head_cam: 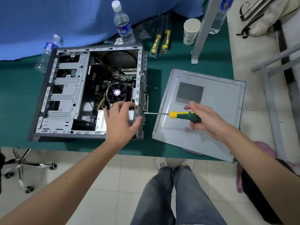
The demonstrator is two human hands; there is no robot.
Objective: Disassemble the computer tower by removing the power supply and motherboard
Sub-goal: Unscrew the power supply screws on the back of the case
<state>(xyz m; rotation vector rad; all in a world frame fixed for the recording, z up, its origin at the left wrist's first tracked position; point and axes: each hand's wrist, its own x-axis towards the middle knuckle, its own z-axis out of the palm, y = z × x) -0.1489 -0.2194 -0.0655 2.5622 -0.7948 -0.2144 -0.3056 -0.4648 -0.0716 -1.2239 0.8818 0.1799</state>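
We see the computer tower (90, 93) lying on its side, open, on the green table (16, 98), its removed side panel (203, 114) flat just to its right. Our left hand (121, 120) rests with fingers spread on the silver power supply (101, 120) in the near right corner of the case, its fingertips curling against the rear frame. Our right hand (206, 118) grips the green-and-yellow screwdriver (181, 115), fingers wrapped round the handle, the shaft level and its tip touching the rear edge of the case beside the power supply. The motherboard (120, 77), with its black fan (117, 93), sits further in. Two water bottles (123, 23) and a paper cup (191, 31) stand at the far side.
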